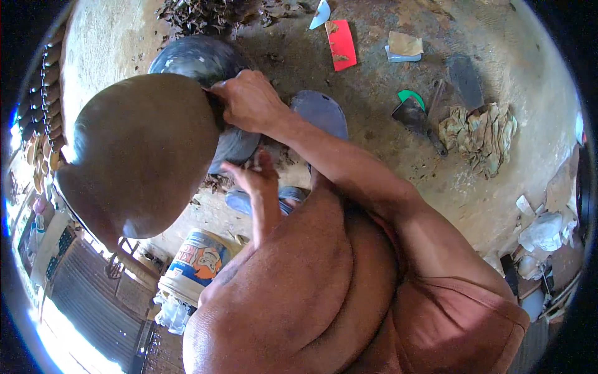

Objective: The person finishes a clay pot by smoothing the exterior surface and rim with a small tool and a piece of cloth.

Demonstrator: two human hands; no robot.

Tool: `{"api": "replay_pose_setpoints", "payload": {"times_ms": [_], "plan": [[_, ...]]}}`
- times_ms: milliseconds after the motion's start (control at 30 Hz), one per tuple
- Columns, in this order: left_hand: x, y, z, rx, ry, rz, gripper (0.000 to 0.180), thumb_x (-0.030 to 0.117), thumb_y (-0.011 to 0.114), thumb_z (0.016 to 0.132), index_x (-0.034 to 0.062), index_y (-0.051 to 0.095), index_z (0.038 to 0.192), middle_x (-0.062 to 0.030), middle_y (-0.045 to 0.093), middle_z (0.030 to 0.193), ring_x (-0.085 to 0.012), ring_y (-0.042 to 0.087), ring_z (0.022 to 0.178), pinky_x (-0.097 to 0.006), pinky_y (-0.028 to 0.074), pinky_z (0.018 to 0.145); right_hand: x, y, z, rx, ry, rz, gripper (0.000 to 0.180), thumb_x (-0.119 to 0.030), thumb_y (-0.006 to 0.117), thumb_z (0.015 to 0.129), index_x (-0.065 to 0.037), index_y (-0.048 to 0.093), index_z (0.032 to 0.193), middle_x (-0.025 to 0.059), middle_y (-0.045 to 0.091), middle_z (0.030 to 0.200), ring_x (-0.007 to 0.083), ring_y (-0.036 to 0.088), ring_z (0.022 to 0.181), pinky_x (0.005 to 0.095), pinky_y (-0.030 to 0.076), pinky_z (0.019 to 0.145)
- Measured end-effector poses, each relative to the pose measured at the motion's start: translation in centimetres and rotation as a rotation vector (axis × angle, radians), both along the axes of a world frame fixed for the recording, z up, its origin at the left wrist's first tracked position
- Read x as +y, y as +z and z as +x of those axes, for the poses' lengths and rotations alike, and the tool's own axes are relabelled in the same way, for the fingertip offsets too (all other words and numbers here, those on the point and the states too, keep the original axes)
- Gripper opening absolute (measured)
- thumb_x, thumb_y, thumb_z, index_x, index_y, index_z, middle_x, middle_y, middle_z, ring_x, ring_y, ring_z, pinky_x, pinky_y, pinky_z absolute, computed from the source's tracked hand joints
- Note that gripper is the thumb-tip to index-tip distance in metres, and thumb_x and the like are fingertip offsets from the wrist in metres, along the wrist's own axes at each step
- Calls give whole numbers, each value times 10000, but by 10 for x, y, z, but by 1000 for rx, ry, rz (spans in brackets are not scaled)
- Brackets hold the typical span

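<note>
To my upper left, over a stained floor (380,106), sits a big, smooth, round-bodied brown vessel (140,149), overlapping a dark, rounded form (193,56) with pale streaks; I judge that this form props the vessel, though where they meet is hidden. My right hand (252,103) reaches across to the vessel's right edge, fingers mostly closed and curled in at a dark gap there; the fingertips are out of sight, so I cannot tell whether they pinch the edge or only press on it, perhaps to steady it. My left hand (258,181) is lower and nearer my body, loosely open, a little blurred, with nothing seen in it; it is apart from the vessel but near, probably so that it is free to support it. To the right, a flat red card (342,51), a dark scraper (411,115) beside a green curved piece (416,97) and a crumpled brown cloth (479,137) lie spread out, likely so that each comes to hand easily. A printed bucket (202,255) stands by my left side, seemingly out of both hands' way
</note>
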State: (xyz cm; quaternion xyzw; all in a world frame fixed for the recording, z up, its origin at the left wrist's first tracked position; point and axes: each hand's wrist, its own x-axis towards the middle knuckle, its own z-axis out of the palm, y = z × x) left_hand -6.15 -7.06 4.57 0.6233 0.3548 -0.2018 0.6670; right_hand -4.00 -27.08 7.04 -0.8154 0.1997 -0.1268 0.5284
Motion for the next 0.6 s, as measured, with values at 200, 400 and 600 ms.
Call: {"api": "replay_pose_setpoints", "payload": {"times_ms": [200, 400, 600], "plan": [[10, 13, 14, 240, -80, -10, 1073, 866, 545, 844, 80, 356, 1550, -180, 548, 1437, -348, 533, 1332, -521, 461, 1072, -5, 2, -1, 30, -23, 32, 483, -105, 684, 665, -111, 766, 1141, 220, 724, 854, 424, 713, 834, 527, 579, 815], [46, -29, 59, -76, 4, 73, 883, 803, 343, 973, 123, 430, 1529, -148, 499, 1536, -378, 518, 1346, -575, 433, 1117, 9, 8, 3, -50, -51, 43, 560, -95, 670, 678, -135, 750, 1230, 222, 721, 832, 419, 716, 811, 525, 584, 792], [1, 20, -15, 260, -372, -244, 801, 734, 530, 959, 138, 444, 1488, -132, 505, 1437, -360, 495, 1305, -532, 434, 1117, 12, 7, 6, -30, -15, 24, 594, -96, 666, 679, -173, 735, 1264, 208, 729, 842, 407, 721, 802, 518, 591, 758]]}}
